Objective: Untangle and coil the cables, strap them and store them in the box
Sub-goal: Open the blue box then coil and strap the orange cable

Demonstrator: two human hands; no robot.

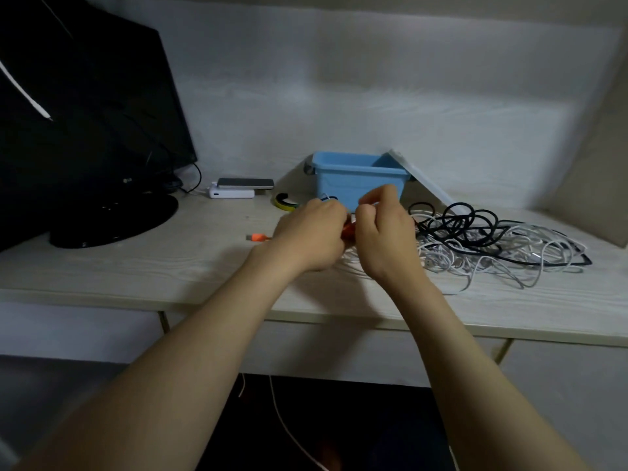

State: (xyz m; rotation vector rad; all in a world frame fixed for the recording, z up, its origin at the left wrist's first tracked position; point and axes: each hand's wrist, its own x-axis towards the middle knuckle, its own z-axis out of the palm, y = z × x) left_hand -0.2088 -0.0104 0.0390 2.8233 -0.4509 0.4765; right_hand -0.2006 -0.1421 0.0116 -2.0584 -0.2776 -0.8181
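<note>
At desk (170, 260) centre, left hand (309, 232) and right hand (384, 229) both grip 1 orange cable (258, 237); blue box (356, 185) behind, tangled cables (492, 243) toward right edge.

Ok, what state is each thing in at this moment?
Blue box: open, lid off.
Lid: leaning against the box.
Orange cable: gripped by left hand and right hand.
Cable pile: tangled, unstrapped.
Yellow-green strap: lying loose.
Monitor: screen dark.
</note>
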